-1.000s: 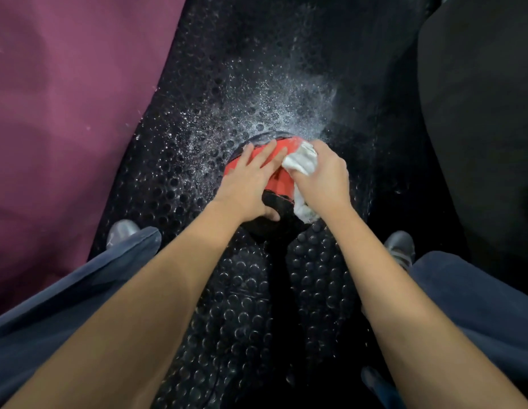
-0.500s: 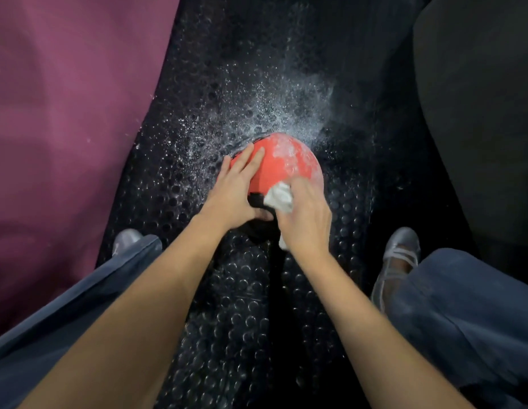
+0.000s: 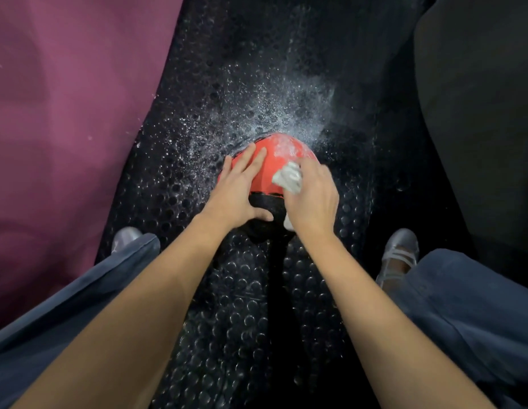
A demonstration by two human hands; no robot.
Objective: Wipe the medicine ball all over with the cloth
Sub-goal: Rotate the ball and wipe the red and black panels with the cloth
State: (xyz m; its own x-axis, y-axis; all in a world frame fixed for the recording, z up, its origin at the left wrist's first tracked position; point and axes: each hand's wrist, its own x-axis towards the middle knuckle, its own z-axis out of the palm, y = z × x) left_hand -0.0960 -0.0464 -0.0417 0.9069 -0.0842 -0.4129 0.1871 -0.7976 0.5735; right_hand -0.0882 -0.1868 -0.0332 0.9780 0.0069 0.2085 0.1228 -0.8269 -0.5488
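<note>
**A:** Status on the ball?

**B:** The medicine ball [image 3: 276, 169] sits on the studded black mat [image 3: 233, 305] between my feet, directly under both hands. My left hand [image 3: 237, 191] lies flat on its left flank, fingers straight and spread, thumb hooked across the near black panel. It's bracing, not gripping. My right hand [image 3: 311, 199] is curled round the cloth [image 3: 287, 177], bunched up and pressed on the red upper-right face.

**A:** Which way does the work lie from the cloth hand?

**B:** Forward and left of it. The red crown just ahead of my right knuckles carries pale speckle. A ball has no long axis to speak of, so I go by the red/black seam, which runs across just short of my right fingers. The right hand is nearer the dirty patch; the left only steadies.

**A:** Change from a second ago?

**B:** The ball has rolled: more red faces up now, and the black band has come toward me. The cloth hand dropped back to the near side half a second ago and has since pushed up onto the red again. The left fingers have stayed on the same flank. My right shoe [image 3: 400, 255] shows more fully.

**A:** Risk?

**B:** White spray dots the mat beyond the ball. My guess is it could slide if the left hand eases.
</note>
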